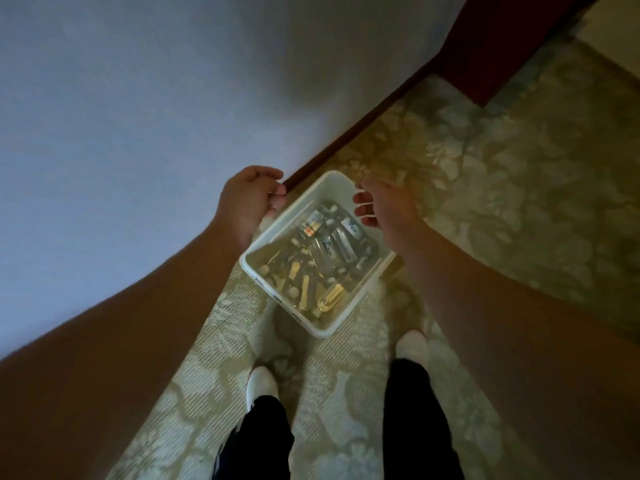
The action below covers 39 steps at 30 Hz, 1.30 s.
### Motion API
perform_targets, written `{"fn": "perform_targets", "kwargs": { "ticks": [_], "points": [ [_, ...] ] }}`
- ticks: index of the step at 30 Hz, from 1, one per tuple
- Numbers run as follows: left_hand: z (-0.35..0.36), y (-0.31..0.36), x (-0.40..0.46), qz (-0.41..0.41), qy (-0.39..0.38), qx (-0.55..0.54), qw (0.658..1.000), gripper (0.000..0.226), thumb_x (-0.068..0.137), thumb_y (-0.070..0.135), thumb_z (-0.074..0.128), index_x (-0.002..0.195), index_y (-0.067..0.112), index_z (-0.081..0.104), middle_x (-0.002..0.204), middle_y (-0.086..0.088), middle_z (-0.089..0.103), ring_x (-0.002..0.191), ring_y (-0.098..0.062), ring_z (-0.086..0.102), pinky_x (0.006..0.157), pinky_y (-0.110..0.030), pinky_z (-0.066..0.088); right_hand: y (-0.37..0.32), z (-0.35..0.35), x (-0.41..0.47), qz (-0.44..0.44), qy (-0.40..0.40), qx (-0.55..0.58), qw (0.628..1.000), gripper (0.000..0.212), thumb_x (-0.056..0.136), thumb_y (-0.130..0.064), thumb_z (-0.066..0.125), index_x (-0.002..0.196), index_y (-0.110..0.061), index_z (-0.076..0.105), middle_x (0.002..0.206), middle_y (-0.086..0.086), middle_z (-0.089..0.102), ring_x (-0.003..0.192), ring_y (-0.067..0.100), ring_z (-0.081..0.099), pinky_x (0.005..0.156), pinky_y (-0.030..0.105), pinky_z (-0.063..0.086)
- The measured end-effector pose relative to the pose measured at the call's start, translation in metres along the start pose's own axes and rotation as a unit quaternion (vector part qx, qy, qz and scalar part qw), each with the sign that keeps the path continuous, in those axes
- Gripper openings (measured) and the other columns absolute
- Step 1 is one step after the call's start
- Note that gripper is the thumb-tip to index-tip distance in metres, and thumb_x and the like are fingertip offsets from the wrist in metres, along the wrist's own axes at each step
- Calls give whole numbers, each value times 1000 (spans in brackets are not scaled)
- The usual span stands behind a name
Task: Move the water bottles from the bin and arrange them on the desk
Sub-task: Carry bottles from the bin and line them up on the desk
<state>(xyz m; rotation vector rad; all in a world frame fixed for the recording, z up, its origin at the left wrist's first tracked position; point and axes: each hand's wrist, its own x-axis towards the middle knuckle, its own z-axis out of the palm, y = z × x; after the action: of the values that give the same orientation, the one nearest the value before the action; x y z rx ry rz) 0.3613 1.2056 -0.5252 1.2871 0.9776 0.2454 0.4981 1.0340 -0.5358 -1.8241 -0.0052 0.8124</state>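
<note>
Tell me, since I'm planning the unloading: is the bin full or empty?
Partly full: clear water bottles lie flat across the white bin.

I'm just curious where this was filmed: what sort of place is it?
Probably a carpeted indoor room, perhaps a hotel room or home. A floral patterned carpet meets a plain pale wall with a dark baseboard, and a white bin of water bottles sits on the floor.

Bin [263, 271], seemingly on patterned carpet [485, 202]
</note>
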Motion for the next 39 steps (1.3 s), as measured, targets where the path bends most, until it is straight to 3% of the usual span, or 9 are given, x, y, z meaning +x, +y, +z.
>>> {"fn": "perform_targets", "kwargs": {
  "ticks": [8,12,19,22,25,29,32,35,39],
  "points": [
    [59,-176,139,-109,87,63,988,25,96,3,48,86,19,65,77,-4,67,69,-17,62,67,-29,49,131,9,205,42,-110,-189,975,13,99,-24,56,95,-15,64,81,-2,64,63,9,57,53,19,43],
    [78,-263,180,-130,56,271,952,15,96,10,56,90,20,65,96,-10,69,66,-15,57,58,-23,44,196,9,265,66,-131,-253,956,23,99,-31,52,82,-17,61,74,0,60,67,18,57,60,33,48],
    [85,-391,200,-226,-117,652,714,99,69,57,81,146,20,30,155,-17,21,127,-35,47,97,-43,48,308,29,336,128,-84,-370,916,49,97,-43,60,125,-3,57,105,10,62,79,23,60,59,22,41],
    [85,-424,198,-139,-147,728,655,87,80,38,76,149,20,26,156,-20,17,127,-35,44,94,-40,50,350,50,352,136,-47,-340,929,63,88,-34,74,136,-6,45,120,12,63,94,25,63,83,34,55],
    [86,-437,205,-102,-125,734,660,46,99,25,49,145,21,40,154,-20,21,126,-36,43,95,-40,49,376,66,359,128,-5,-393,911,91,87,-35,77,150,0,22,139,19,49,124,36,54,100,44,48],
    [85,-435,217,-86,-111,723,676,37,103,24,39,139,21,49,145,-22,33,123,-35,46,92,-42,51,380,66,371,111,-9,-465,878,60,87,-32,75,132,-1,50,126,17,60,114,32,61,92,40,51],
    [70,-403,224,-111,-100,623,768,42,92,23,64,133,26,56,128,-10,59,106,-24,61,85,-38,56,357,56,351,188,-104,-289,933,21,81,-22,76,94,-10,65,91,7,68,84,25,68,76,34,57],
    [42,-348,218,-156,-55,493,854,50,82,26,78,129,28,60,106,0,65,75,-11,59,66,-23,46,331,41,330,143,-197,-234,941,52,61,-29,83,109,-18,68,99,8,75,93,30,74,84,54,60],
    [10,-247,172,-146,-13,363,920,51,72,25,84,116,23,57,100,2,62,78,-15,58,60,-23,46,226,37,268,66,-287,-199,935,68,62,-30,89,121,-23,55,103,3,73,90,22,75,77,43,62]
  ]
}}
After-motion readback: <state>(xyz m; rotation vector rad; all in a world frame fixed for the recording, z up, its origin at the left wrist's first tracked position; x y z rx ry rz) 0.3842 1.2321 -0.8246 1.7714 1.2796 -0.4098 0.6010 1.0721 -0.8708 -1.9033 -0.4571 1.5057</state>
